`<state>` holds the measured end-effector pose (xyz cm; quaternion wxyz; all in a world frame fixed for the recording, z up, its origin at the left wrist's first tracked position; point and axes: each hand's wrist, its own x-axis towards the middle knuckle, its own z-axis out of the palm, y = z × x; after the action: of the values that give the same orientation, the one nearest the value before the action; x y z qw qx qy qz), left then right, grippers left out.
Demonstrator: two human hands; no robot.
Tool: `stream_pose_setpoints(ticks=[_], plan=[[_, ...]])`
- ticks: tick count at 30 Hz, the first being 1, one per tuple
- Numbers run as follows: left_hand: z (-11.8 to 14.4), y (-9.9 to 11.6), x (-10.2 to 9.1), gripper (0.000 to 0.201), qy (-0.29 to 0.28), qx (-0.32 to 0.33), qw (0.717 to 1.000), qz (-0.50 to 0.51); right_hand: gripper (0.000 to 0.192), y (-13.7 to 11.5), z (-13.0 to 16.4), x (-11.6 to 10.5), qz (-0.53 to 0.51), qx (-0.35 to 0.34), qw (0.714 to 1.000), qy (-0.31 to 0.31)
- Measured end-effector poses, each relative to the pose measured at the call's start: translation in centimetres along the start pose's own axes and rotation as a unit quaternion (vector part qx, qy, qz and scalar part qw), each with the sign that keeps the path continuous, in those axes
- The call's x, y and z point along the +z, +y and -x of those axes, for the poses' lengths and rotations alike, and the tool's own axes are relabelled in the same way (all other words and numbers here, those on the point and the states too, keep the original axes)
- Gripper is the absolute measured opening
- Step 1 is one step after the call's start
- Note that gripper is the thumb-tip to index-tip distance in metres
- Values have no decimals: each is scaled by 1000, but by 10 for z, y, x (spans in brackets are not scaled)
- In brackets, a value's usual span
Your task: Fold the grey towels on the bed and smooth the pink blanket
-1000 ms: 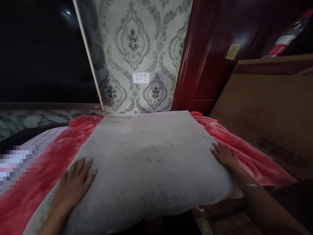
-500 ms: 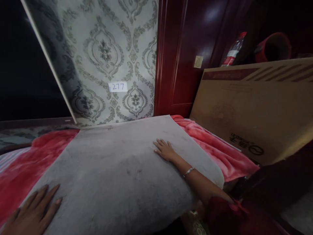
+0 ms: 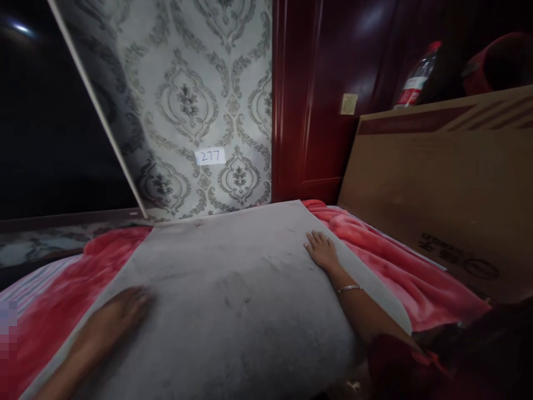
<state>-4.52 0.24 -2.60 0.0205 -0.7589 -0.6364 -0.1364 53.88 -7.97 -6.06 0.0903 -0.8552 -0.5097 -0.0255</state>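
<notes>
A grey plush cloth (image 3: 250, 266) lies spread out in front of me, its front edge hanging down. My right hand (image 3: 322, 250) rests flat near the cloth's right side, fingers stretched out and holding nothing. A thin bracelet (image 3: 348, 288) circles that wrist. Toward the cloth's left side is my left hand (image 3: 119, 314), blurred by motion, with its fingers extended over the grey surface. Nothing shows in its grasp. From under the cloth, a red plush blanket (image 3: 62, 300) sticks out on the left and on the right.
Behind the cloth stands a patterned wall (image 3: 187, 105) with a paper label (image 3: 210, 156) reading 277. A dark screen (image 3: 62, 122) is at the left. On the right, a large cardboard box (image 3: 437, 172) stands below a plastic bottle (image 3: 414, 83), beside a dark red door panel (image 3: 320, 139).
My left hand has moved inward and away from me across the cloth. My right hand has shifted toward the cloth's right edge and stays flat. The view has swung slightly.
</notes>
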Motion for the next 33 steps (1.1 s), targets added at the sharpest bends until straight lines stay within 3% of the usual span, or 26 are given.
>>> stream_pose_setpoints(ticks=[4, 6, 8, 11, 15, 19, 21, 26, 29, 33], plan=[[-35, 106, -4, 71, -53, 137, 987, 60, 60, 3, -2, 10, 21, -3, 1000, 17], [-48, 153, 5, 70, -91, 158, 982, 50, 60, 6, -4, 15, 27, -8, 999, 29], [-55, 186, 18, 67, -119, 188, 974, 38, 60, 9, -5, 20, 27, -13, 999, 40], [-56, 208, 38, 64, -142, 216, 966, 29, 59, 12, -6, 26, 26, -14, 998, 53], [-54, 208, 51, 64, -138, 225, 964, 22, 60, 16, -8, 31, 29, -21, 997, 61], [-61, 186, 42, 59, -161, 227, 960, 18, 61, 23, -11, 37, 23, -30, 997, 74], [-64, 162, 34, 57, -152, 194, 969, 6, 62, 25, -13, 40, 21, -34, 996, 76], [-62, 95, 23, 63, -100, 26, 994, -31, 64, 28, -15, 46, 17, -42, 996, 80], [-61, 82, 27, 63, -94, -7, 995, -37, 63, 30, -14, 47, 18, -40, 996, 81], [-61, 86, 29, 67, -86, -17, 995, -39, 63, 20, -15, 32, 14, 5, 1000, 26]])
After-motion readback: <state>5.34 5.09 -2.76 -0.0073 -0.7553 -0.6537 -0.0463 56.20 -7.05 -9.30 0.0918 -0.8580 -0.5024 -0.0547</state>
